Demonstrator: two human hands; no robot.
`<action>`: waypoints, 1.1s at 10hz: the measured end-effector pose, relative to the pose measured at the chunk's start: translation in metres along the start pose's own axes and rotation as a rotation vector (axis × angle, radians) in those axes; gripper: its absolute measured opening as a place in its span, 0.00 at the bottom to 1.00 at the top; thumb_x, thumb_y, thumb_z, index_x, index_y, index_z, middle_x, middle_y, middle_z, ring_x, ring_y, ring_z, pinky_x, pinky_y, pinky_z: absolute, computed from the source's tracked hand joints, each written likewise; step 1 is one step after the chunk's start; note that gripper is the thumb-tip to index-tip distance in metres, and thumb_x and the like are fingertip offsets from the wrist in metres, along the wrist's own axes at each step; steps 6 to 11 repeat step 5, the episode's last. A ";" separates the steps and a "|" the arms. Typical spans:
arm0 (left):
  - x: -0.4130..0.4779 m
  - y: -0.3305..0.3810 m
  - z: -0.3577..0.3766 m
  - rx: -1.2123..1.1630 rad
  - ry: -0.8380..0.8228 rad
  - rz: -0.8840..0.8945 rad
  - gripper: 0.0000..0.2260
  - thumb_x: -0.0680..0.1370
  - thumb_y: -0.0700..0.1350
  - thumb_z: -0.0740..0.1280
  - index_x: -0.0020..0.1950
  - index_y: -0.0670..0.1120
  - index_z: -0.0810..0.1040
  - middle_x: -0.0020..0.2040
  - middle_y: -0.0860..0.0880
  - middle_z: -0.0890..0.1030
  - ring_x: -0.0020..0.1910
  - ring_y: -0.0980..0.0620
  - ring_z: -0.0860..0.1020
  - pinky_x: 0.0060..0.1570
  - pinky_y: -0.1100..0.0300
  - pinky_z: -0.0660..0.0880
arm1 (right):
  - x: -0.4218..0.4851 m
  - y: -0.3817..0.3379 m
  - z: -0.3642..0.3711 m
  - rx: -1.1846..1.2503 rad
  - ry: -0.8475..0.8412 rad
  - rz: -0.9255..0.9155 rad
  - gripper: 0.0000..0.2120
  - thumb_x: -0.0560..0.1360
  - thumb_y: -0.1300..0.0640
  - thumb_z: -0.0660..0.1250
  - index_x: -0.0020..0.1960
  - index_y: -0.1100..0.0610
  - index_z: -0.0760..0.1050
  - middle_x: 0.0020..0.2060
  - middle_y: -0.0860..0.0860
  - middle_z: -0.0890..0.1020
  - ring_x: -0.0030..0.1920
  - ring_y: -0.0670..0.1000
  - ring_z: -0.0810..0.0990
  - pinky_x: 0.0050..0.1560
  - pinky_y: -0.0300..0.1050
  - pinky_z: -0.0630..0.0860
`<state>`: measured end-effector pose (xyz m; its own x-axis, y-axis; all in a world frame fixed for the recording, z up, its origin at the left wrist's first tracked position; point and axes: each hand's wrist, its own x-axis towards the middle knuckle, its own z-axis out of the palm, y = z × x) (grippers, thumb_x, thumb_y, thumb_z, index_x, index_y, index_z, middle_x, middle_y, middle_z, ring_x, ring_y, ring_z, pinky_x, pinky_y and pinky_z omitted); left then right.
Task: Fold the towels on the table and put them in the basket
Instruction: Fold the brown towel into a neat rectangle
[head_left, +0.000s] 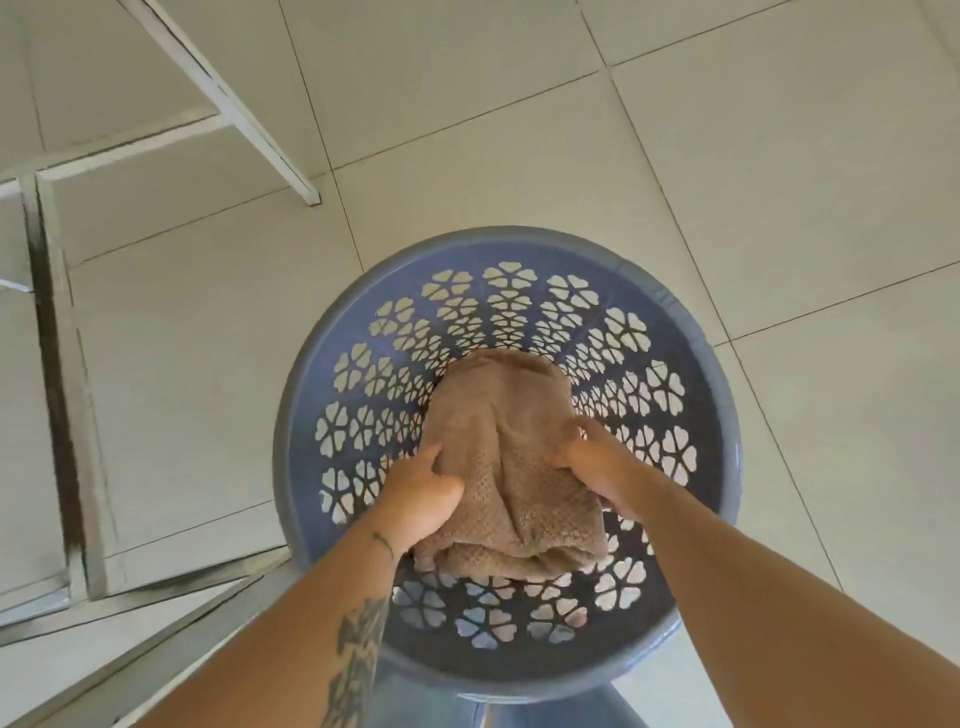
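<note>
A folded brown towel (511, 457) with a waffle weave sits inside the round blue basket (332, 332), which has flower-shaped cut-outs in its wall. My left hand (423, 493) grips the towel's left side, thumb on top and fingers underneath. My right hand (597, 467) grips the right side the same way. Both forearms reach down into the basket from the bottom of the view. The basket floor beneath the towel is hidden.
The basket stands on a pale tiled floor (779, 156). White metal table legs and crossbars (223, 98) run along the left, with a table edge (130, 670) at the lower left.
</note>
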<state>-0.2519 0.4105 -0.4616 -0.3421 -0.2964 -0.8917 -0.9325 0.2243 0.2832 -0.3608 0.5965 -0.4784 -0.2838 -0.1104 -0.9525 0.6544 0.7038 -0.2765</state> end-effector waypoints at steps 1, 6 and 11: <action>-0.012 -0.015 0.012 0.194 -0.076 -0.012 0.24 0.77 0.41 0.61 0.74 0.52 0.67 0.69 0.45 0.73 0.52 0.50 0.75 0.46 0.60 0.75 | -0.009 0.017 0.010 -0.109 -0.008 0.037 0.35 0.77 0.63 0.65 0.79 0.53 0.55 0.74 0.59 0.66 0.71 0.61 0.68 0.68 0.55 0.68; -0.138 0.008 -0.020 0.339 0.034 0.110 0.26 0.72 0.40 0.60 0.72 0.47 0.70 0.68 0.47 0.75 0.59 0.47 0.77 0.56 0.55 0.75 | -0.179 -0.005 0.007 -0.465 0.089 -0.129 0.22 0.78 0.59 0.62 0.72 0.58 0.67 0.63 0.58 0.77 0.63 0.59 0.77 0.60 0.49 0.74; -0.138 0.008 -0.020 0.339 0.034 0.110 0.26 0.72 0.40 0.60 0.72 0.47 0.70 0.68 0.47 0.75 0.59 0.47 0.77 0.56 0.55 0.75 | -0.179 -0.005 0.007 -0.465 0.089 -0.129 0.22 0.78 0.59 0.62 0.72 0.58 0.67 0.63 0.58 0.77 0.63 0.59 0.77 0.60 0.49 0.74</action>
